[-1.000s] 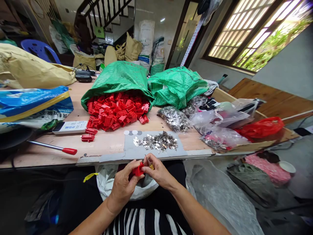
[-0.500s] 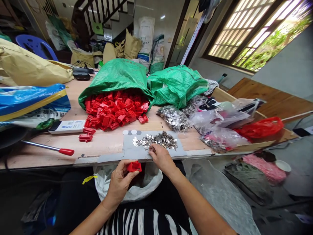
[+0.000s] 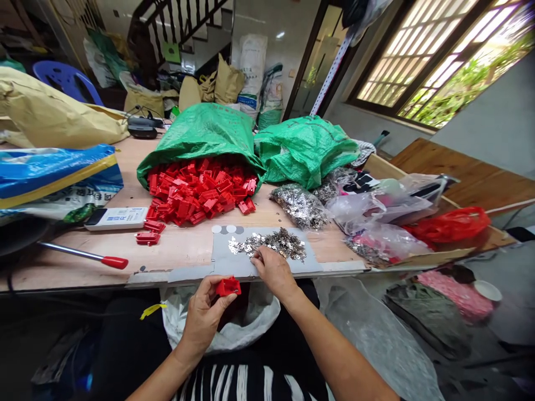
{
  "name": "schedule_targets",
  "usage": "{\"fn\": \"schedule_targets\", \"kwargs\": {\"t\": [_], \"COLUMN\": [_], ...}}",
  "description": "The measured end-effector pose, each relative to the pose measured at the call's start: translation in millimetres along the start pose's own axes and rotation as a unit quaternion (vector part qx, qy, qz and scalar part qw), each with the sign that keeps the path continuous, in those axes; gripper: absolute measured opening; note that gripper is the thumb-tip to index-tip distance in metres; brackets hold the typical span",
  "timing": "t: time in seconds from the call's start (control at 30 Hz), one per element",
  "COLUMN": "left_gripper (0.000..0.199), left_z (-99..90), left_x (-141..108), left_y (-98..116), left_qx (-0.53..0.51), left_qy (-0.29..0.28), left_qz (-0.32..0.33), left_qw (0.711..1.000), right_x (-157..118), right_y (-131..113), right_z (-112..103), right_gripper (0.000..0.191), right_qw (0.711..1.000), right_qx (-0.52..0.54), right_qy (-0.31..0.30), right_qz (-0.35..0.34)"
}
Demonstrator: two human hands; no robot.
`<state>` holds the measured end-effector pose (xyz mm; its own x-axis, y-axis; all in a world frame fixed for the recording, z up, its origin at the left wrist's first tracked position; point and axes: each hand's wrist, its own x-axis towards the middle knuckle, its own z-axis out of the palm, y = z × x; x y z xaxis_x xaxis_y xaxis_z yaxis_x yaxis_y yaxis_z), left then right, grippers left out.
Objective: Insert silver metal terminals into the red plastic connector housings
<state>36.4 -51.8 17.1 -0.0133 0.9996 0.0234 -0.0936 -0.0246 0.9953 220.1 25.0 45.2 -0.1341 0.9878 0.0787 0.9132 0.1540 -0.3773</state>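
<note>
One red plastic part (image 3: 228, 287) in the left hand's (image 3: 204, 314) closed grip, right hand (image 3: 273, 273) on metal pieces (image 3: 271, 244)

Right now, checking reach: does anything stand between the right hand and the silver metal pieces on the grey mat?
Nothing visible does: the right hand rests at the edge of the silver metal pieces on the grey mat.

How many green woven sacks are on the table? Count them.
2: one green woven sack spilling red plastic blocks mid-table, the other green woven sack just right of it. Others may be hidden.
</note>
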Motion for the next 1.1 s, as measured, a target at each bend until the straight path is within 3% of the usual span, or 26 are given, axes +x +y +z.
{"fn": "schedule_targets", "kwargs": {"t": [0.2, 0.33, 0.4, 0.53, 0.77, 1.1], "left_gripper": [0.026, 0.028, 0.028, 0.027, 0.032, 0.031], "left_z": [0.9, -0.3, -0.3, 0.1, -5.8, -4.9], "left_x": [1, 3, 3, 3, -4, -15], "left_y": [3, 12, 15, 13, 4, 8], "left_qx": [0.003, -0.051, -0.07, -0.037, 0.15, 0.064], "left_qy": [0.007, 0.021, 0.026, 0.026, -0.021, -0.046], "left_qz": [0.005, -0.012, -0.009, 0.035, 0.146, 0.077], "left_qw": [1.0, 0.998, 0.997, 0.998, 0.978, 0.994], "right_x": [0, -8, -15, -29, -37, -51], "right_y": [0, -4, -8, -16, -20, -22], "right_z": [-1, -8, -12, -10, 3, -3], "right_gripper": [0.005, 0.003, 0.01, 0.026, 0.037, 0.047], "right_qw": [1.0, 0.989, 0.964, 0.886, 0.829, 0.724], "right_qx": [0.023, 0.145, 0.258, 0.437, 0.518, 0.625], "right_qy": [0.004, 0.0, -0.056, -0.154, -0.209, -0.284], "right_qz": [-0.004, -0.005, -0.015, -0.012, 0.023, 0.067]}}
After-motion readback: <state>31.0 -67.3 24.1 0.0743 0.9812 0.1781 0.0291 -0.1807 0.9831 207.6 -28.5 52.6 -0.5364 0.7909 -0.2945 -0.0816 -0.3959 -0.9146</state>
